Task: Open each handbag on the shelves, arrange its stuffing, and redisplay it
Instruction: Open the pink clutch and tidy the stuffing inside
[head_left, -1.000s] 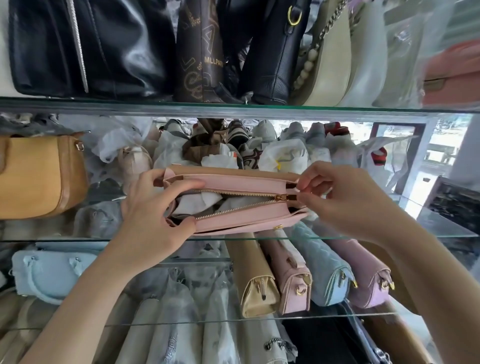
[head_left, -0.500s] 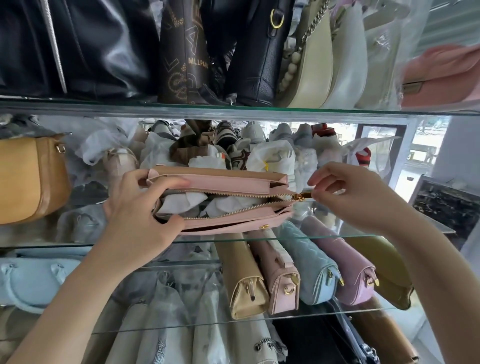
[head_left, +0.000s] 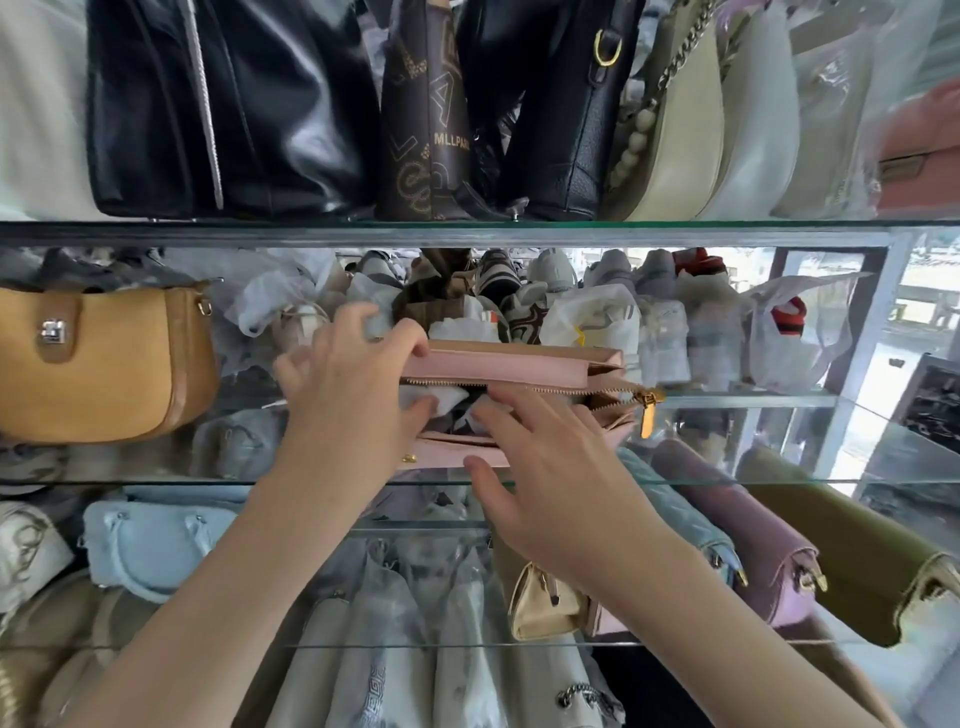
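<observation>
Pink leather bag lies on its side on the middle glass shelf, its gold zip drawn fully open, the pull hanging at the right end. White paper stuffing shows in the gap. Left hand clamps the bag's left end, fingers over the top edge. Right hand is spread open, fingertips pushing into the opening onto the stuffing, holding nothing. A tan bag sits to the left on the same shelf. Black bags stand on the shelf above; pastel bags line the one below.
</observation>
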